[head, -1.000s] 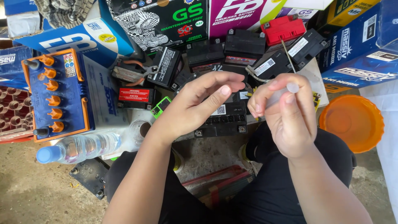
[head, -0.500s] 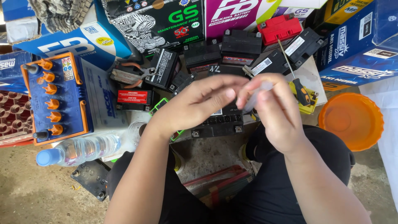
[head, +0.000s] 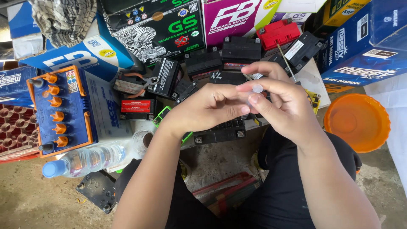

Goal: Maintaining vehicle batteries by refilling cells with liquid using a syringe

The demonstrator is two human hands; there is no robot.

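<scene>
Both hands met above a small black battery (head: pixel 220 129). The right hand (head: pixel 284 106) pinched a small clear tube (head: pixel 256 89) between thumb and forefinger; the left hand (head: pixel 212 108) closed its fingertips on the tube's lower end. At near left lay one plastic water bottle (head: pixel 85 160), partly filled. Far left stood one blue battery (head: pixel 63 108) with six orange caps. One orange bowl (head: pixel 357 122) sat right, its contents indiscernible.

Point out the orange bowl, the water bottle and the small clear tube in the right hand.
orange bowl (head: pixel 357 123), head view, on its inner floor.
water bottle (head: pixel 85 161), head view, mid-body, lying on its side.
small clear tube (head: pixel 257 88), head view, on its round end, pinched by the right hand (head: pixel 284 106).
</scene>
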